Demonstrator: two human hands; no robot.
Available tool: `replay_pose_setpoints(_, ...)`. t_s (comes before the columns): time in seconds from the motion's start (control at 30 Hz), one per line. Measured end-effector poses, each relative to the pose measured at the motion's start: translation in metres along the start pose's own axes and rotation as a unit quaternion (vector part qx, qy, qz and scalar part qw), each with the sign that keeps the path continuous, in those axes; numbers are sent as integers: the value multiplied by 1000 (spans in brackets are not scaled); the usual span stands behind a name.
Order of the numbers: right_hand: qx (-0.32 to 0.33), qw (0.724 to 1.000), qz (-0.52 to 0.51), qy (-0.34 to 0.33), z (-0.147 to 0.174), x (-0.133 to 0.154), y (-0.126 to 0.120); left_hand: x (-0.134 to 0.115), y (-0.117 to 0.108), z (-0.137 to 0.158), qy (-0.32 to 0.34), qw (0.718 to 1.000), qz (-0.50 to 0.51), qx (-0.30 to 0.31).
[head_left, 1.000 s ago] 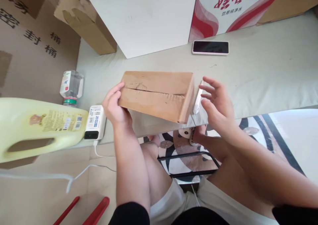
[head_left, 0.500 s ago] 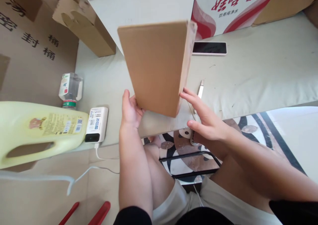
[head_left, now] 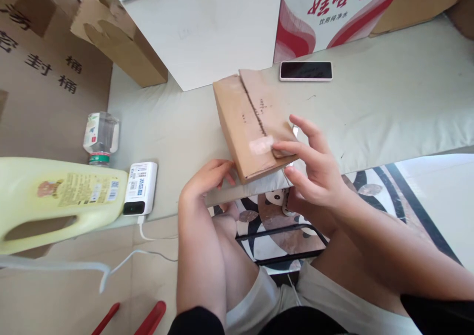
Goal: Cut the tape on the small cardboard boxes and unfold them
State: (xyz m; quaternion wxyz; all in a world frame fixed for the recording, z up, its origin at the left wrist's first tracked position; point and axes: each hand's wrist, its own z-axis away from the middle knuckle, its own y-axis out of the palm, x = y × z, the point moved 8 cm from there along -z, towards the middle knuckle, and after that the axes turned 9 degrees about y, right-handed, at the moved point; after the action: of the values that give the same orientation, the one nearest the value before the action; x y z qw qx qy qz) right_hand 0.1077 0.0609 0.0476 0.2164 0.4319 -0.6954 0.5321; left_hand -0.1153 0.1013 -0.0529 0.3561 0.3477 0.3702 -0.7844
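Note:
A small brown cardboard box (head_left: 231,132) rests on the cloth-covered surface, with its slit flap side turned up. A dark jagged seam and a strip of clear tape show on that side. My left hand (head_left: 207,178) is at the box's lower left corner, fingers loosely bent and tips against it. My right hand (head_left: 314,165) has its fingers spread, and one fingertip touches the flap near the box's lower right corner. A slim silver cutter (head_left: 295,130) lies partly hidden behind the box and my right hand.
A phone (head_left: 306,71) lies beyond the box, near a white-and-red carton (head_left: 333,34). At left are a white power bank (head_left: 142,184) with a cable, a clear bottle (head_left: 101,135) and a yellow jug (head_left: 74,189). A large white box (head_left: 207,34) stands behind.
The cardboard box has tipped from standing upright to lying lower, so its seamed side now shows. My left hand has turned palm down, and my right hand has moved onto the flap.

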Motion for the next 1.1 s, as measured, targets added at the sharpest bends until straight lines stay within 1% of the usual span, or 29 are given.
replay_pose_setpoints(0.03,4,1000,-2,11,0,-3,2,-1,-10,-4,19,998,4,-64)
replay_pose_setpoints(0.07,15,1000,-9,15,0,-5,5,-2,-23,-6,45,989,22,-142)
replay_pose_setpoints(0.1,31,999,-19,13,0,-6,9,-3,-35,-5,83,971,47,-221)
replay_pose_setpoints(0.13,49,998,-30,7,0,-7,13,-7,-47,-3,137,944,73,-291)
replay_pose_setpoints(0.17,66,997,-39,0,0,-7,16,-12,-55,1,199,914,91,-342)
replay_pose_setpoints(0.2,79,996,-46,-6,0,-6,19,-19,-59,5,262,887,96,-368)
replay_pose_setpoints(0.23,91,995,-49,-10,1,-6,21,-26,-60,9,317,867,88,-374)
replay_pose_setpoints(0.27,101,993,-51,-13,1,-6,22,-34,-57,12,359,855,68,-367)
replay_pose_setpoints(0.3,111,992,-53,-17,2,-5,23,-41,-54,15,387,850,43,-354)
replay_pose_setpoints(0.37,116,991,-63,-27,2,-4,24,-51,-45,17,414,848,-4,-331)
replay_pose_setpoints(0.4,101,992,-72,-23,0,-5,22,-54,-41,17,421,848,-17,-323)
replay_pose_setpoints(0.43,70,994,-78,-6,-2,-9,17,-56,-39,17,425,847,-22,-317)
replay_pose_setpoints(0.47,28,996,-74,27,-5,-17,12,-56,-38,17,426,848,-22,-315)
replay_pose_setpoints(0.5,-11,996,-52,72,-7,-27,7,-56,-37,16,426,848,-20,-314)
replay_pose_setpoints(0.53,-31,992,-9,126,-9,-38,5,-56,-37,16,423,849,-18,-315)
replay_pose_setpoints(0.57,-24,982,53,180,-9,-50,6,-55,-37,15,420,850,-17,-317)
replay_pose_setpoints(0.6,11,966,125,227,-10,-60,10,-54,-38,15,418,851,-17,-317)
replay_pose_setpoints(0.63,64,944,193,258,-9,-70,17,-54,-38,14,417,852,-17,-317)
replay_pose_setpoints(0.67,118,921,248,274,-7,-77,24,-54,-38,14,417,851,-17,-317)
replay_pose_setpoints(0.7,158,901,288,282,-6,-82,28,-54,-38,14,419,851,-17,-317)
replay_pose_setpoints(0.73,182,887,314,284,-5,-85,31,-54,-38,15,419,850,-18,-317)
replay_pose_setpoints(0.8,190,877,329,294,-6,-87,30,-54,-38,15,420,849,-18,-318)
replay_pose_setpoints(0.83,177,880,319,304,-7,-88,27,-54,-38,16,421,849,-16,-318)
replay_pose_setpoints(0.87,154,890,293,313,-9,-87,22,-53,-37,16,422,849,-14,-317)
replay_pose_setpoints(0.9,120,909,248,312,-12,-84,17,-53,-37,15,423,850,-12,-313)
replay_pose_setpoints(0.97,26,953,109,282,-17,-71,1,-54,-36,15,426,850,-11,-309)
replay_pose_setpoints(1.0,-19,967,25,255,-17,-62,-7,-54,-36,15,426,851,-13,-308)
replay_pose_setpoints(1.03,-52,971,-56,227,-16,-54,-14,-54,-36,14,427,850,-13,-308)
replay_pose_setpoints(1.1,-76,965,-175,180,-10,-36,-24,-54,-36,14,427,849,-12,-311)
